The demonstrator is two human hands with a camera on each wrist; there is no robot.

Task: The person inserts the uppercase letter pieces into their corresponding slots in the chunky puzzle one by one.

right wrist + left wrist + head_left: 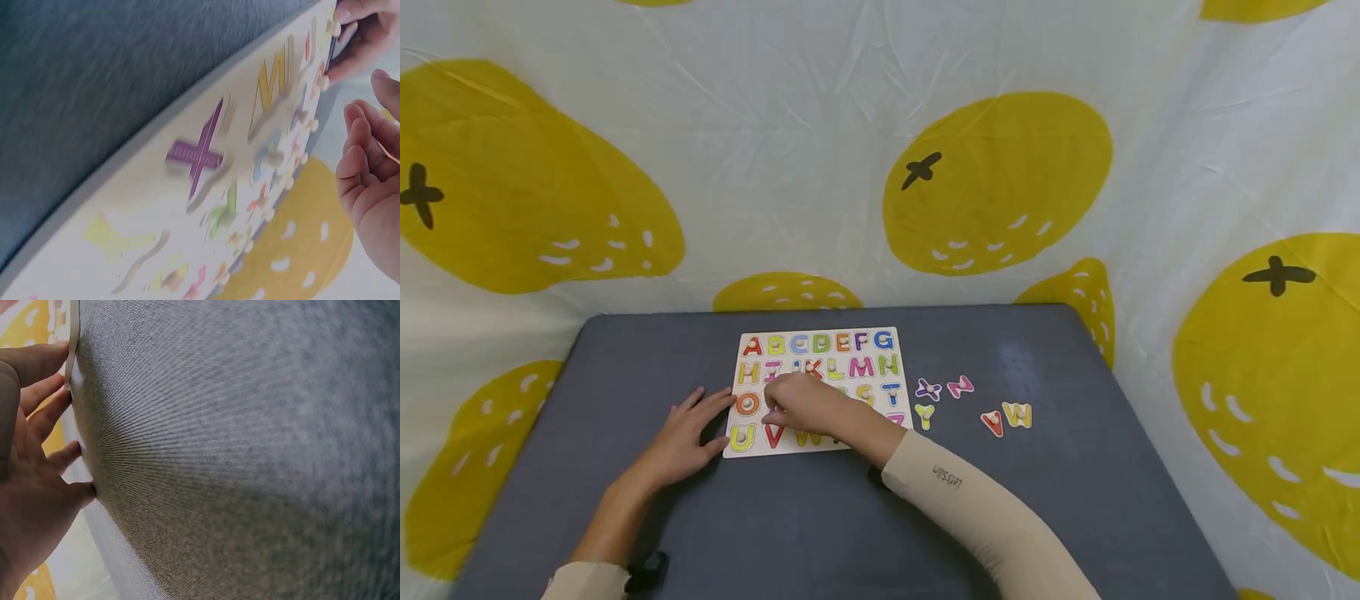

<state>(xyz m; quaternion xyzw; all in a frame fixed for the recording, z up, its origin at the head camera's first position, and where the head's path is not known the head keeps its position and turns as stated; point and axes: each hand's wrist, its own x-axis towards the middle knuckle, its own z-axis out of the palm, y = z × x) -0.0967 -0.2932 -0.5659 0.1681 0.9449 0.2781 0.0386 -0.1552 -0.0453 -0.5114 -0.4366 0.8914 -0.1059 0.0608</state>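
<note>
A white wooden alphabet puzzle board (820,331) lies on the table, many of its slots filled with coloured letters bearing round knobs. Its bottom row shows bare V, W and X (200,156) slots without knobs. Over the board's left-centre, above the third and fourth rows, is my right hand (812,404), hiding several letters. The right wrist view shows that hand's fingers (356,159) loosely curled, thumb apart, nothing visible between them. My left hand (683,442) lies spread beside the board, fingertips touching its left edge near the letter O (747,404).
Right of the board lie loose letters: X (928,389), Z (960,387), Y (924,416), V (992,423) and W (1018,415). The dark grey table (805,533) meets a white curtain (820,183) with yellow fruit prints behind it.
</note>
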